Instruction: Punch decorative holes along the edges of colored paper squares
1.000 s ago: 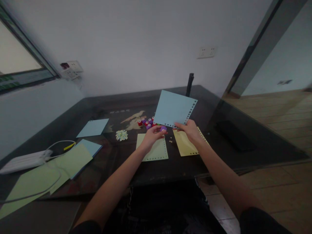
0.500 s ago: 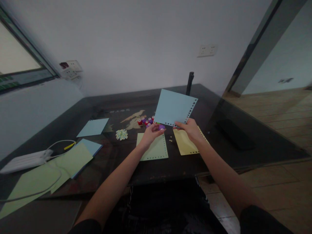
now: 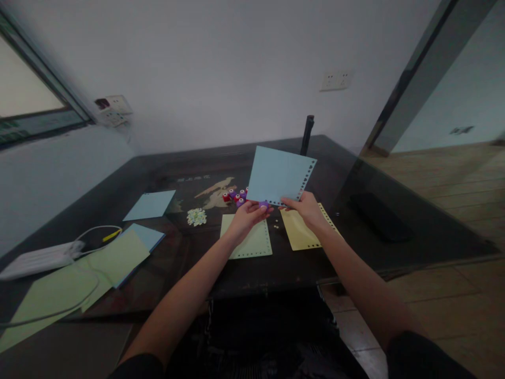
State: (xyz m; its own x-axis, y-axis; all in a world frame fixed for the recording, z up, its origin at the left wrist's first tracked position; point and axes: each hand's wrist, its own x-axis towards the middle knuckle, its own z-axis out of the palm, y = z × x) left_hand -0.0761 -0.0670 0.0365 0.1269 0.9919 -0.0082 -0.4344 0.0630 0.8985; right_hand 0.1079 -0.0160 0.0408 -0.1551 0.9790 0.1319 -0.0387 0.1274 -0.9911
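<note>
While the right hand [image 3: 307,210] pinches the lower edge of a light-blue paper sheet [image 3: 278,175] and holds it tilted up above the dark counter [image 3: 355,247], the left hand [image 3: 246,217] grips a small purple paper punch [image 3: 263,204] pressed against that same bottom edge. Sheet has punched holes along its bottom and right edges. Below the hands: green perforated sheet [image 3: 248,242] and yellow perforated sheet [image 3: 302,231] flat on the counter, few punch-outs [image 3: 276,227] between them. Cluster of red and purple punches [image 3: 235,197] just behind the left hand, pile of confetti [image 3: 196,216] further left. More blue and green sheets plus a white power strip [image 3: 39,258] far left.
</note>
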